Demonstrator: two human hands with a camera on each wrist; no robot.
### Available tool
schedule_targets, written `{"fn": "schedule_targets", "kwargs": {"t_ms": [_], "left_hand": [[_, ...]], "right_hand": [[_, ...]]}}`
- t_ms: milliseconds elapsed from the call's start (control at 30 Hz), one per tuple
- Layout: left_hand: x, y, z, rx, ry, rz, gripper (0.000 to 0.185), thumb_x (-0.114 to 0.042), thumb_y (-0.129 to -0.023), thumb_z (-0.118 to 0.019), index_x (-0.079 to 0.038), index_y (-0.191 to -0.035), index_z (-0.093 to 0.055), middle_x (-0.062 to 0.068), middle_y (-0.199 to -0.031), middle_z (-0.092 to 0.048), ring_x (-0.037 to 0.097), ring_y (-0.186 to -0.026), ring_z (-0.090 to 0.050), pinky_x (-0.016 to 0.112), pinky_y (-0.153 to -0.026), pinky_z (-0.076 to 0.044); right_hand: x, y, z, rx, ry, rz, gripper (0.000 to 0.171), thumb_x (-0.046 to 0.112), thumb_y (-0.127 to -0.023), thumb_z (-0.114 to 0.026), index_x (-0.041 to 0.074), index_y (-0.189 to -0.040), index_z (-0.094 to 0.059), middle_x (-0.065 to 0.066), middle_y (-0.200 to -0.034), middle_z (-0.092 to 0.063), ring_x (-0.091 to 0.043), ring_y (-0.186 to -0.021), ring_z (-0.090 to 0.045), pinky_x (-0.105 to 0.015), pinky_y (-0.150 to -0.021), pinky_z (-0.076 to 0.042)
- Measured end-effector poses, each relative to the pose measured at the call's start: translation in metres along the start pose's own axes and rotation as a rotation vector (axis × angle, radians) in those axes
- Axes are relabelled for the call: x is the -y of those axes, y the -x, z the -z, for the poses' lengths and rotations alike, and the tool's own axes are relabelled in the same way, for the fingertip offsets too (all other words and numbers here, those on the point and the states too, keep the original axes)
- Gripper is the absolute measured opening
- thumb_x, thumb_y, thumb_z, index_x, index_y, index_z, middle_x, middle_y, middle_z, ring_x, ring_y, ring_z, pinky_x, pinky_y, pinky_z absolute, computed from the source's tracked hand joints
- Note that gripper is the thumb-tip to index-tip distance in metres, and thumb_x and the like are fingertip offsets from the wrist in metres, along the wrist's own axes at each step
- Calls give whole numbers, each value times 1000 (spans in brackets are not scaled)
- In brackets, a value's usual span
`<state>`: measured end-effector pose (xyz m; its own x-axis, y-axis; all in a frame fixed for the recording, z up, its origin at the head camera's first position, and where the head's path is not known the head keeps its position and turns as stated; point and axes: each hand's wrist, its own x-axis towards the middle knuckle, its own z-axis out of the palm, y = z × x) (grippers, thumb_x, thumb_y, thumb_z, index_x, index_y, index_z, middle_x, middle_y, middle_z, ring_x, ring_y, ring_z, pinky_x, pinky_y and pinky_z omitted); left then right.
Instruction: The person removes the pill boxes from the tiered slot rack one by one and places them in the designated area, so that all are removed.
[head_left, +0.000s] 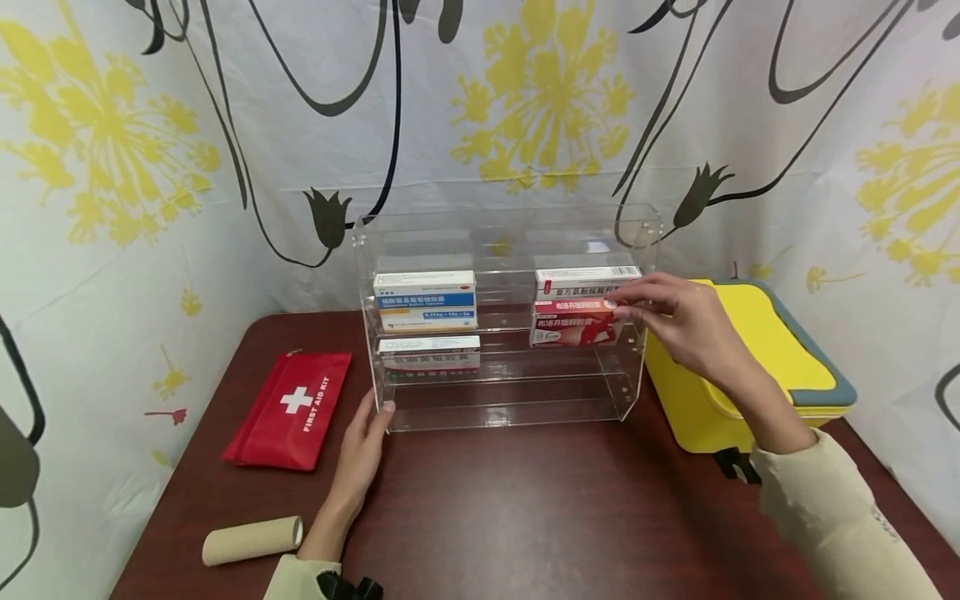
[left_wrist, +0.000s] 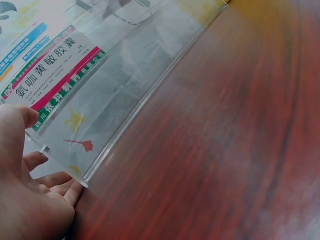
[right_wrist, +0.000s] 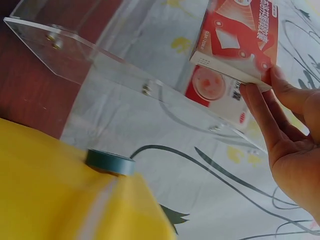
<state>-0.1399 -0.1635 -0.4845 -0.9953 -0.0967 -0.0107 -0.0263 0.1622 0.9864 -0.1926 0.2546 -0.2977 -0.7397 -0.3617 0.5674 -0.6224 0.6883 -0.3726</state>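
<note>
My right hand [head_left: 686, 321], right of centre in the frame, pinches the right end of the red medicine box [head_left: 573, 322], thumb on its front and fingers behind and below. That box is at the upper right of the clear rack [head_left: 495, 414], just in front of a white box [head_left: 577, 282]; I cannot tell whether a ledge bears its weight. My left hand [head_left: 360, 452], left of centre, grips the rack's lower left corner, thumb in front, fingers round the side panel.

As for progress, three boxes sit in the rack out of my fingers: the white one, the blue-and-white box [head_left: 426, 300] at upper left and the pink-edged box [head_left: 429, 354] below it. The red one is unfinished, I judge, while I hold it. Whether the yellow container [head_left: 765, 342] at right has more boxes inside, I cannot see
</note>
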Motion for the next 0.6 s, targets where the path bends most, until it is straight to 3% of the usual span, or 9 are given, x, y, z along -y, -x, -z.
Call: {"fn": "schedule_targets", "kwargs": {"t_ms": [133,300,600], "left_hand": [[0,1,0,7,2,-2,60,-49,-98,-53,-28,-152,-35,-1,-149,-39,18,-136,-33,51,-112,-23],[1,2,1,8,-4,3,62,-51,-98,-53,-28,-152,-34,0,-150,-39,19,-136,-33,52,-112,-24],[-2,2,1,19,9,14,59,-48,-99,-51,-30,-152,-33,-1,-151,-37,19,-138,-31,53,-113,-22]], "right_hand": [[5,-3,9,-3,-1,-14,31,2,-80,-79,13,-109,-77,3,-100,-69,-8,-76,-60,-11,-59,-42],[9,-4,16,1,-28,-31,31,-1,-81,-77,10,-110,-76,1,-101,-69,-10,-90,-65,-9,-76,-47],[10,11,22,22,-40,-34,34,1,-81,-78,17,-112,-76,8,-105,-68,-4,-95,-61,-11,-75,-48]]}}
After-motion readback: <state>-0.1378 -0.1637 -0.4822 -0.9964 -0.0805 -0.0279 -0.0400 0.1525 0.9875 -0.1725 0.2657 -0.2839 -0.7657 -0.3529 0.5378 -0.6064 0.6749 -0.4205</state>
